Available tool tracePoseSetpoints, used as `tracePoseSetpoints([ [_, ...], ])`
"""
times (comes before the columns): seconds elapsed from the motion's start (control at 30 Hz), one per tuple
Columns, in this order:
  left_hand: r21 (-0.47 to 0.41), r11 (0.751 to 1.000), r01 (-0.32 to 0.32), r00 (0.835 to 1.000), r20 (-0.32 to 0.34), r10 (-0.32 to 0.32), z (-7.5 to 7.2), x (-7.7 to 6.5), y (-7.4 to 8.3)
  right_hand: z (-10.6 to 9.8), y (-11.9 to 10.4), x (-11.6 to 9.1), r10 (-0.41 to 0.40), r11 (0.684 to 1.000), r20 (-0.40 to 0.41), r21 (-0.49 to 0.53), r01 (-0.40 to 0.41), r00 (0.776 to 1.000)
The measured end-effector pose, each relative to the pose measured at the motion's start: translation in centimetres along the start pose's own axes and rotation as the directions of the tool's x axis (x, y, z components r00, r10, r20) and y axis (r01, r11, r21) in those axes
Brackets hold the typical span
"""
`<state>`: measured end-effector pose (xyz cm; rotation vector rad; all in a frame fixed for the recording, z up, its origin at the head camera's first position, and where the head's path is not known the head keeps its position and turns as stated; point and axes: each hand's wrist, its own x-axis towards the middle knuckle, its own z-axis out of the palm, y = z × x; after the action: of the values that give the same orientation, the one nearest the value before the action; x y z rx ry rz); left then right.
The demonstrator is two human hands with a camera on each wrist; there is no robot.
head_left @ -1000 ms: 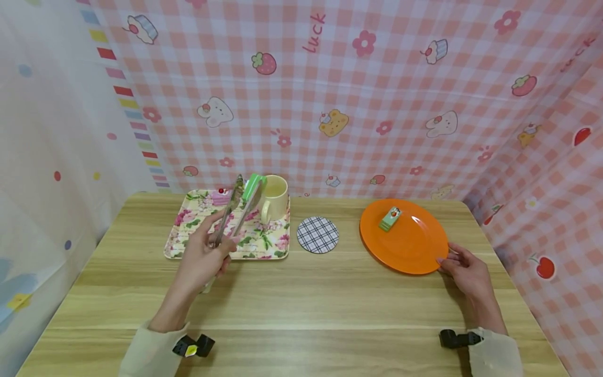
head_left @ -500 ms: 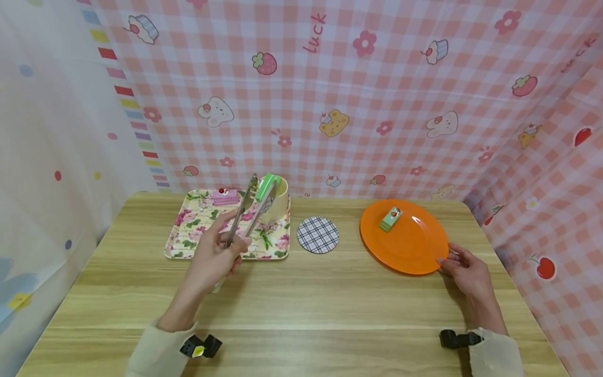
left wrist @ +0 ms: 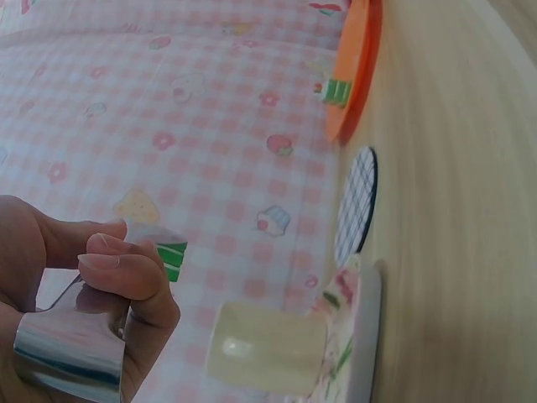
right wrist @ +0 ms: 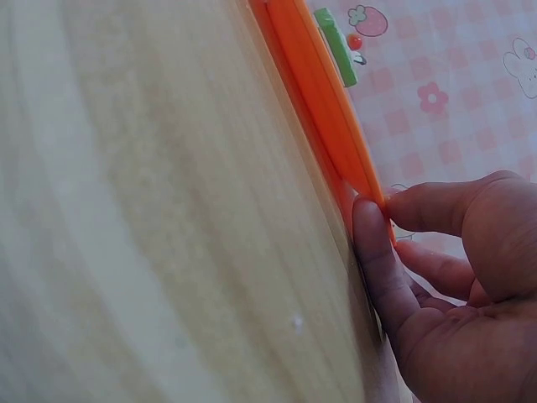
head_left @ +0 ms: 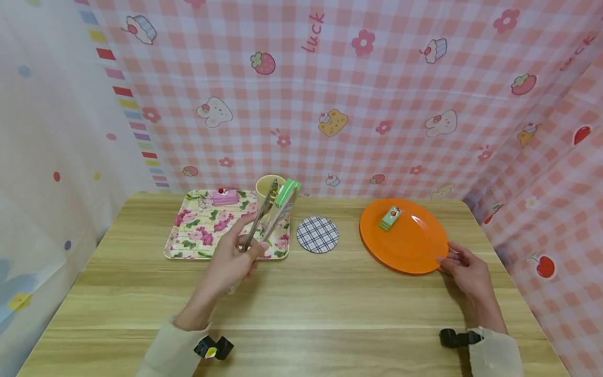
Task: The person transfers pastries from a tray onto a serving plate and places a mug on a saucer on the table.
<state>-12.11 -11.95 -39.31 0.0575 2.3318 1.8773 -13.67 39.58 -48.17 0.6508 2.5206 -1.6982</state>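
Table (head_left: 339, 309), wood-grained: floral tray (head_left: 188, 238), far left; round checked coaster (head_left: 317, 234), between; orange plate (head_left: 410, 248), far right.

The word "luck" (head_left: 313, 32) stands in pink letters on the gingham cloth (head_left: 301, 94) at the back, running steeply upward. Towards the upper right, a second, less distinct word (head_left: 577, 53) also appears to read "luck". Just above the tabletop (head_left: 330, 298), a small pink letter (head_left: 306, 194) on the cloth looks like an "e".
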Motion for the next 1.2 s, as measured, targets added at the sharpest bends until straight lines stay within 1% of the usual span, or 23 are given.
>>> tracePoseSetpoints([
  [0.23, 0.004, 1.000, -0.003, 1.000, 0.025, 0.003, 1.4, 0.3, -0.3, 0.0, -0.3, 0.0, -0.009, 1.000, 0.004, -0.010, 0.009, 1.000],
  [0.4, -0.018, 1.000, 0.004, 0.999, 0.043, -0.004, 2.7, 0.6, -0.3, 0.0, -0.4, 0.0, -0.006, 1.000, 0.005, 0.001, 0.006, 1.000],
  [0.53, -0.018, 1.000, 0.002, 0.998, 0.055, -0.001, 3.7, 0.8, -0.2, 0.1, -0.4, 0.1, -0.006, 1.000, 0.008, 0.016, 0.006, 1.000],
  [0.63, -0.027, 1.000, -0.010, 0.998, 0.067, 0.011, 4.5, 0.9, -0.3, 0.1, -0.5, 0.1, -0.017, 1.000, 0.012, 0.011, 0.017, 1.000],
  [0.73, -0.050, 0.999, -0.007, 0.997, 0.079, 0.011, 5.2, 0.9, -0.4, 0.0, -0.5, 0.1, -0.020, 1.000, 0.016, -0.004, 0.020, 1.000],
  [1.0, -0.082, 0.997, -0.008, 0.992, 0.127, 0.018, 7.4, 1.2, -1.1, 0.0, -0.6, -0.2, 0.004, 1.000, 0.020, 0.003, -0.004, 1.000],
  [1.2, -0.072, 0.997, -0.004, 0.982, 0.187, 0.018, 9.0, 1.6, -1.9, 0.0, -0.5, -0.4, 0.004, 1.000, 0.017, 0.005, -0.004, 1.000],
])
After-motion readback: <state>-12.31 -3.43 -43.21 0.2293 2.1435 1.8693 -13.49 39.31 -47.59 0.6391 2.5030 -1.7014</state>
